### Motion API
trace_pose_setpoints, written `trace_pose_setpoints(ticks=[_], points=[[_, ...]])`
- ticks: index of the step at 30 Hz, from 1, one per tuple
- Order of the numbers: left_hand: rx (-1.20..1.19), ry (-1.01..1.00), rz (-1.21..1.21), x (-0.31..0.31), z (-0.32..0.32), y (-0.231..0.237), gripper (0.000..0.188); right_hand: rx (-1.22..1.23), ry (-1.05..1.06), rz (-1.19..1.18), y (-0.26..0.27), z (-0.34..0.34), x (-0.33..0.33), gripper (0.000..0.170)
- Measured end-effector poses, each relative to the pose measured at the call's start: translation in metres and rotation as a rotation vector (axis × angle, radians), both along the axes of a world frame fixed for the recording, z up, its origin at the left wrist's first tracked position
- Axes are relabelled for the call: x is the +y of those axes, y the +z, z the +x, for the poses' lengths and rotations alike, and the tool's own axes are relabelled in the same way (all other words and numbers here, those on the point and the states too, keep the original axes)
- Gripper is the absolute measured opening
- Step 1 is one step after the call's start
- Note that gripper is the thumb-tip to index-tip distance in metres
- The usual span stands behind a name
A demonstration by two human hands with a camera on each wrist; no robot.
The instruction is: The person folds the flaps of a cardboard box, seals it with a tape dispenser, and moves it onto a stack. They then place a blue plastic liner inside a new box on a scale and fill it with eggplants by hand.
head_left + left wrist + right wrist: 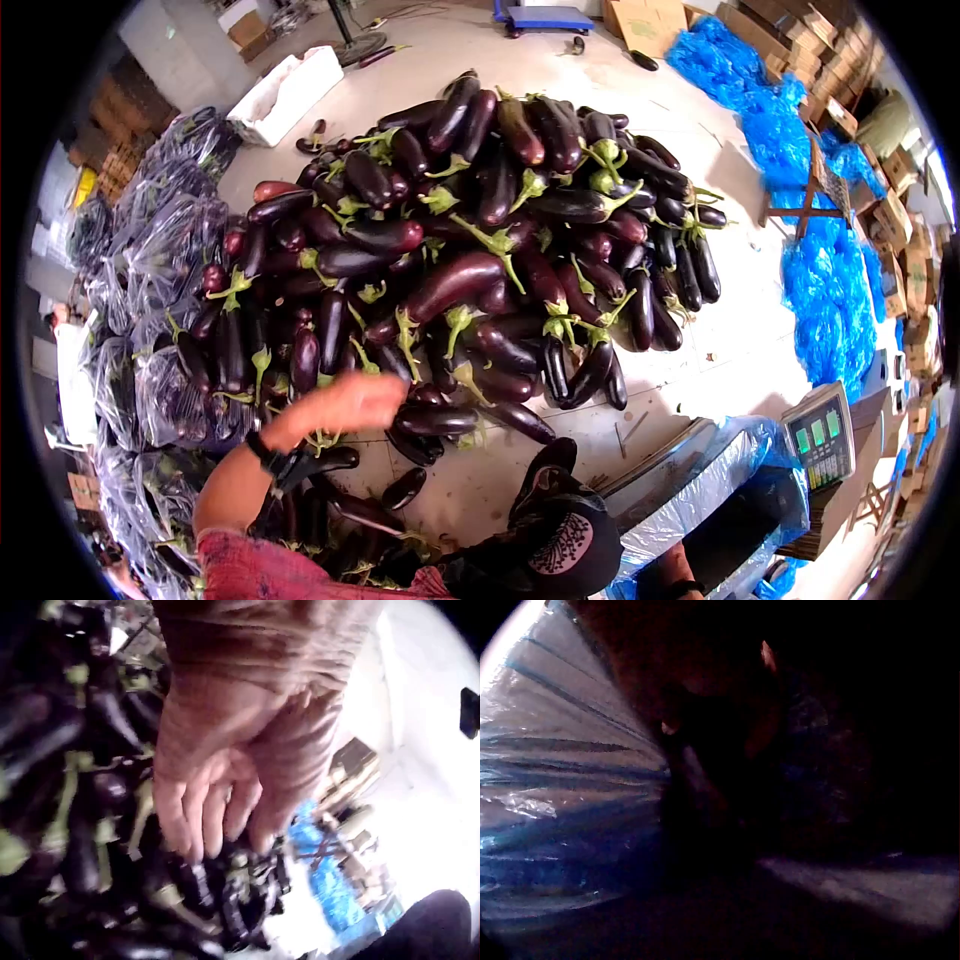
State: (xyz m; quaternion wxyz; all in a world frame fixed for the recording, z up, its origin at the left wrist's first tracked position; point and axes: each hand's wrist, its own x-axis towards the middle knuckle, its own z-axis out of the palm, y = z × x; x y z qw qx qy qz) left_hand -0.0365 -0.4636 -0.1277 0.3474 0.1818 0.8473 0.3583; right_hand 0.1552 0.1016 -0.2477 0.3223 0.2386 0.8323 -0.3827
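Note:
A big heap of dark purple eggplants (455, 285) with green stems covers the floor in the head view. Over the heap's near edge is the left hand (345, 408), blurred, a black band on its wrist. In the left wrist view that hand (225, 772) hangs with fingers loosely bent and nothing between them, eggplants (82, 840) behind and below. The right hand (672, 565) reaches into a blue plastic bag (730, 465) lining a container at the lower right. In the right wrist view the hand (712, 690) is in deep shadow beside the plastic (562, 772); what it touches is unclear.
A scale with a green display (820, 435) stands beside the lined container. Filled clear bags (165, 270) line the left side. Blue plastic (830, 300) and cardboard boxes lie at the right. A white foam box (290, 95) is behind. A dark cap (565, 540) shows at the bottom.

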Motion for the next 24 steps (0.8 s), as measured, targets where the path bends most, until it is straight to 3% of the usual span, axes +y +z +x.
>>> trace_pose_setpoints(ticks=[1,3,4,5,7,11,13,15,16,17,19,21,24], points=[[0.071,0.219,0.044,0.037,-0.039,0.029,0.050,0.000,-0.005,0.004,-0.001,0.001,0.002,0.036],[0.328,0.393,0.227,0.090,-0.115,0.047,0.054,-0.009,-0.031,0.004,-0.002,0.008,0.010,0.036],[0.607,0.327,0.216,0.113,-0.156,0.044,0.056,-0.013,-0.047,0.009,-0.002,0.010,0.014,0.036],[0.710,0.399,0.294,0.142,-0.191,0.043,0.058,-0.020,-0.060,0.012,-0.002,0.014,0.018,0.036],[1.150,0.306,0.136,0.178,-0.260,0.028,0.067,-0.036,-0.081,0.014,-0.004,0.019,0.025,0.036],[0.932,0.496,-0.274,0.208,-0.329,-0.001,0.071,-0.055,-0.124,0.010,-0.008,0.031,0.039,0.037],[1.098,0.548,-0.251,0.206,-0.345,-0.017,0.057,-0.064,-0.144,0.005,-0.010,0.034,0.042,0.037],[1.042,0.620,-0.111,0.201,-0.346,-0.010,0.047,-0.068,-0.158,-0.002,-0.011,0.037,0.045,0.037],[1.083,0.709,0.105,0.198,-0.331,0.000,0.041,-0.065,-0.160,-0.005,-0.014,0.036,0.044,0.037],[0.919,0.723,0.255,0.179,-0.326,-0.001,0.045,-0.062,-0.162,-0.007,-0.016,0.036,0.044,0.037],[0.350,0.871,0.896,0.160,-0.282,0.019,0.045,-0.050,-0.168,-0.013,-0.017,0.035,0.044,0.037],[0.080,0.796,1.186,0.135,-0.230,0.037,0.046,-0.042,-0.167,-0.011,-0.018,0.033,0.044,0.038],[-0.098,0.778,1.301,0.113,-0.163,0.048,0.048,-0.024,-0.149,-0.009,-0.019,0.036,0.044,0.038]])
